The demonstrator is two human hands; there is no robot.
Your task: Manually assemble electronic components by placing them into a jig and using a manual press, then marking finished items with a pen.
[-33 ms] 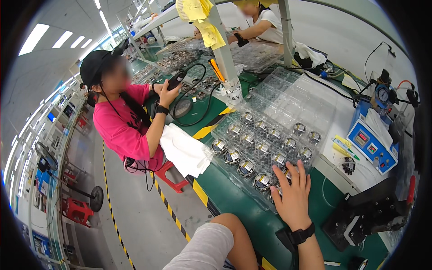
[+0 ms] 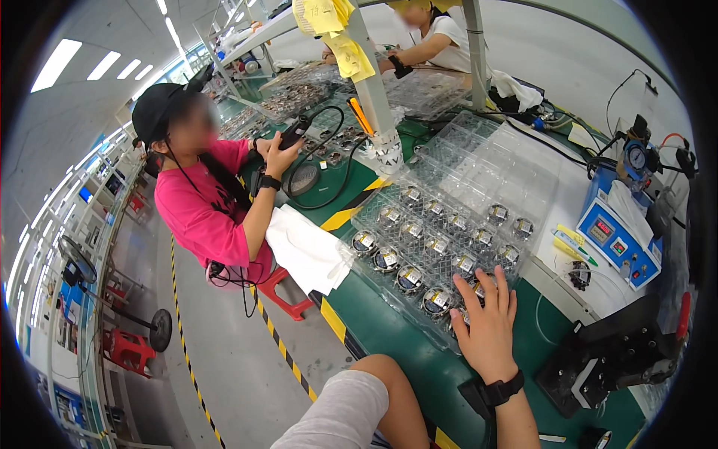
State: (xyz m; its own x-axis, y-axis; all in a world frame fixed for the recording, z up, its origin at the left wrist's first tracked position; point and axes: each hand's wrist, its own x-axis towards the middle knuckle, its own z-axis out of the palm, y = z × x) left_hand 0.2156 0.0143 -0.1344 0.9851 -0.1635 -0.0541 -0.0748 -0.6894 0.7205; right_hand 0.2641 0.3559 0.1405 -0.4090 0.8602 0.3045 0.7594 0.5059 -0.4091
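Note:
My right hand (image 2: 486, 322), with a black band at the wrist, is spread palm down over the near right corner of a clear plastic tray (image 2: 393, 295). Its fingers are apart, and nothing shows gripped in them. Round metal-rimmed parts (image 2: 436, 301) with small pale labels sit in rows of the tray's compartments. One lies just left of my thumb; others are partly hidden under my fingers. Whether my fingertips touch a part, I cannot tell. A grey sleeve (image 2: 336, 411) and a bent bare limb show at the lower edge. My left hand is out of view.
Further clear trays (image 2: 479, 142) lie behind. To the right are a blue control box (image 2: 619, 236), a green-tipped marker (image 2: 576, 251) and a black fixture with a red-handled lever (image 2: 606, 359). On the left, a person in pink (image 2: 202, 202) holds a black corded tool (image 2: 294, 133) beside a white cloth (image 2: 307, 247).

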